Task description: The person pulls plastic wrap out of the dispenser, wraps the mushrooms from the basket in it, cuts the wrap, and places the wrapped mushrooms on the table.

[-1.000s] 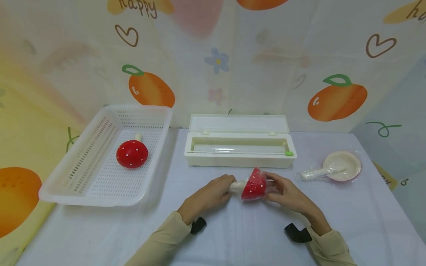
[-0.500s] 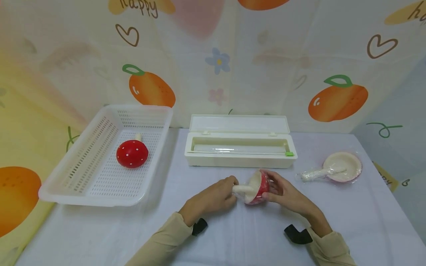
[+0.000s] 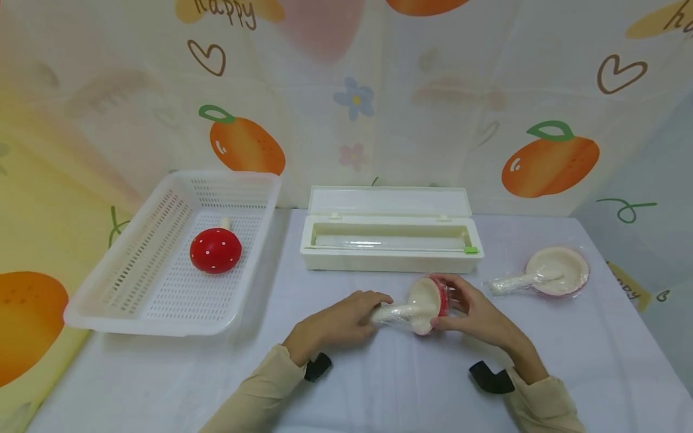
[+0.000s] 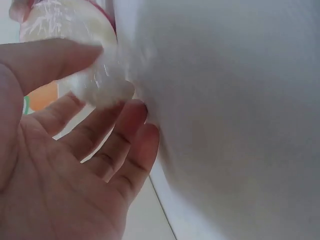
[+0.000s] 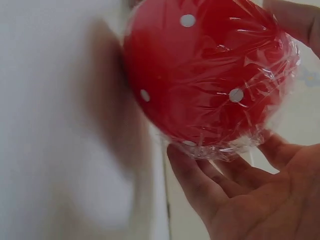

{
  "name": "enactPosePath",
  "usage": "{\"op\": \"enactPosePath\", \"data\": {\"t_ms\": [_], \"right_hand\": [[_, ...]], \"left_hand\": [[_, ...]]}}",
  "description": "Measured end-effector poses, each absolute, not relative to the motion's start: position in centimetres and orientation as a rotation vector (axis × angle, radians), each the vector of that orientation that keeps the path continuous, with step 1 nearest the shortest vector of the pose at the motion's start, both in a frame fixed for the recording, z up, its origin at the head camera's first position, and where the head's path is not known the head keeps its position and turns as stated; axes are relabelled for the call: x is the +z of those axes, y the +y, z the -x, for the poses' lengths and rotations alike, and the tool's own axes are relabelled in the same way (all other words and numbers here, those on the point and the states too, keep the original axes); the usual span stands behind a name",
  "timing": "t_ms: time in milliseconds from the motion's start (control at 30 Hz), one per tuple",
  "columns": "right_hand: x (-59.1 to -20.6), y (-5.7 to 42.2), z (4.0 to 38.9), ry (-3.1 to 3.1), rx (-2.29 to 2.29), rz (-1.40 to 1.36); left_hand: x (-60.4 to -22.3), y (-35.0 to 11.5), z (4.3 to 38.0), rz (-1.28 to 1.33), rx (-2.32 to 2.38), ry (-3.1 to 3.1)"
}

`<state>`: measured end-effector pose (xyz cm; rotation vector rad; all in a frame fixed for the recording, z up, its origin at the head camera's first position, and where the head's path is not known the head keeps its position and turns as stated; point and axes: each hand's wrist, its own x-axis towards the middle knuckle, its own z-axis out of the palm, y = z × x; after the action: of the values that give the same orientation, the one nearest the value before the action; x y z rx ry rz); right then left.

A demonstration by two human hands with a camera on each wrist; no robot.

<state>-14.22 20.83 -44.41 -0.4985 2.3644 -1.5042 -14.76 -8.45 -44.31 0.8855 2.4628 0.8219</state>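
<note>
Okay, the right hand (image 3: 479, 317) pinches the film-wrapped mushroom (image 3: 424, 305) by its cap (image 5: 200, 65), the left hand (image 3: 340, 320) lightly pinches its stem (image 3: 399, 313), well inside the right edge of the surface (image 3: 403, 385); slick film (image 5: 225, 150) could slide through that looser left grip, twisting the cap.

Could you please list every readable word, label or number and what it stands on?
"happy": cream patterned fabric backdrop, upper left, tops cropped.
"ha": same backdrop, upper right, cropped.
"py": bluish patterned fabric, far right; other letters unclear.
No text shows on the white rectangular plastic box or held red plastic-wrapped mushroom dish.
</note>
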Motion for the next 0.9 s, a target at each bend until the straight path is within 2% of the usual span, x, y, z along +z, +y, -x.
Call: {"op": "enactPosePath", "data": {"t_ms": [533,900], "right_hand": [[-40.9,27.9,13.2,2.453,-1.175,0.378],[-41.2,34.6,12.3,2.534,-1.114,0.268]], "left_hand": [[-42.5,-10.3,16.1,-0.855,0.833,2.633],[-40.5,-12.4,17.5,-0.887,0.887,2.912]]}}
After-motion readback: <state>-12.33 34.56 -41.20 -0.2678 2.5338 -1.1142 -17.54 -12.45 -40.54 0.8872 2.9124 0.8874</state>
